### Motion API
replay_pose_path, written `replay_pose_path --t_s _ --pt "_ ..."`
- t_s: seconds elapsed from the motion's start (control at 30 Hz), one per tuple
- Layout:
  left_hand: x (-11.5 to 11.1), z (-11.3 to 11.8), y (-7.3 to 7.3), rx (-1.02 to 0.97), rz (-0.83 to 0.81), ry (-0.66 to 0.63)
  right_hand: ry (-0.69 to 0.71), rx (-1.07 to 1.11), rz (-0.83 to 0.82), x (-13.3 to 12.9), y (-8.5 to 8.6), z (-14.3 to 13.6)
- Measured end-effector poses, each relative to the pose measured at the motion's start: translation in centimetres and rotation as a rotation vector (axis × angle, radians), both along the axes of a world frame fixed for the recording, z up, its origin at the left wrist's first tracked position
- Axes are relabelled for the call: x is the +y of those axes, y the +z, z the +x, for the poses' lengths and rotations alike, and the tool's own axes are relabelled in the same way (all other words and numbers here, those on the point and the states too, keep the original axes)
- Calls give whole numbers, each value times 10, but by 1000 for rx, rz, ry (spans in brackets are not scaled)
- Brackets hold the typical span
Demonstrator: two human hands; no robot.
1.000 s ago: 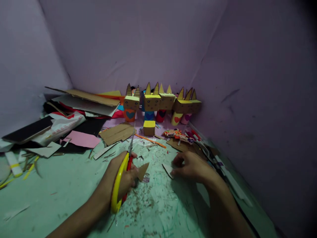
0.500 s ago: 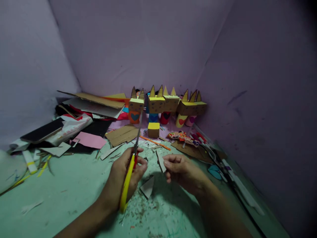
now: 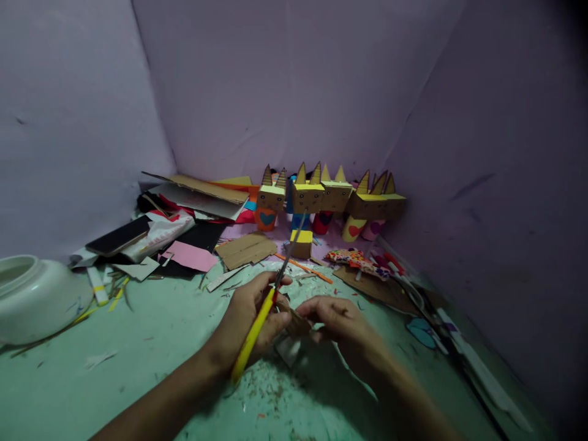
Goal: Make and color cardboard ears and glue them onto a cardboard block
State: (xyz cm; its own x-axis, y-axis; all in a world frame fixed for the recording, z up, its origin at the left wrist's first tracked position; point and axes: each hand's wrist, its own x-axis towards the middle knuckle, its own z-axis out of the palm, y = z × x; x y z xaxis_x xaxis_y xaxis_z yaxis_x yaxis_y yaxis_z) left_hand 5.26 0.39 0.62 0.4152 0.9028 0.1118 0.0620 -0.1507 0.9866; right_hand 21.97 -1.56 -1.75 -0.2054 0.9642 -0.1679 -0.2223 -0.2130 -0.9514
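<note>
Scissors (image 3: 252,338) with yellow handles rest in my left hand (image 3: 243,309), closed round them, blades pointing forward and up. Between the hands is a small brown cardboard piece (image 3: 299,324), somewhat blurred. The fingers of my right hand (image 3: 337,317) pinch its right side. My left thumb and fingertips are at its left side; whether they grip it too I cannot tell. Just below lies a pale cardboard scrap (image 3: 288,350) on the green tabletop (image 3: 184,392), partly hidden by the hands and that piece.
Cardboard figures with pointed ears (image 3: 307,197) stand along the back wall, behind a small yellow-topped box (image 3: 301,245). Paper and cardboard sheets (image 3: 197,190) are piled at the back left. A white pot (image 3: 41,300) stands at the left. Patterned cloth (image 3: 358,262) and pens lie right.
My right hand has brought the cardboard piece against my left hand, and the piece now shows its brown face. The view has shifted left, bringing more of the white pot into sight.
</note>
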Motion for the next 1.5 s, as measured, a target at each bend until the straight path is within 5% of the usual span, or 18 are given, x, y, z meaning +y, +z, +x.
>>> replay_pose_path --t_s 0.1,0.3,1.03,1.27,1.5 --pt "1 1 -1 36 -16 11 23 -91 39 1 3 -2" --pt "0 2 -4 28 -22 103 -179 69 -45 6 -6 -3" --pt "-1 7 -4 -31 -129 134 -66 177 -53 3 -6 -1" --pt "-1 3 -9 -145 -205 60 -38 331 -91 2 -4 -1" --pt "-1 7 -13 -283 -336 -58 35 246 44 0 -6 -7"
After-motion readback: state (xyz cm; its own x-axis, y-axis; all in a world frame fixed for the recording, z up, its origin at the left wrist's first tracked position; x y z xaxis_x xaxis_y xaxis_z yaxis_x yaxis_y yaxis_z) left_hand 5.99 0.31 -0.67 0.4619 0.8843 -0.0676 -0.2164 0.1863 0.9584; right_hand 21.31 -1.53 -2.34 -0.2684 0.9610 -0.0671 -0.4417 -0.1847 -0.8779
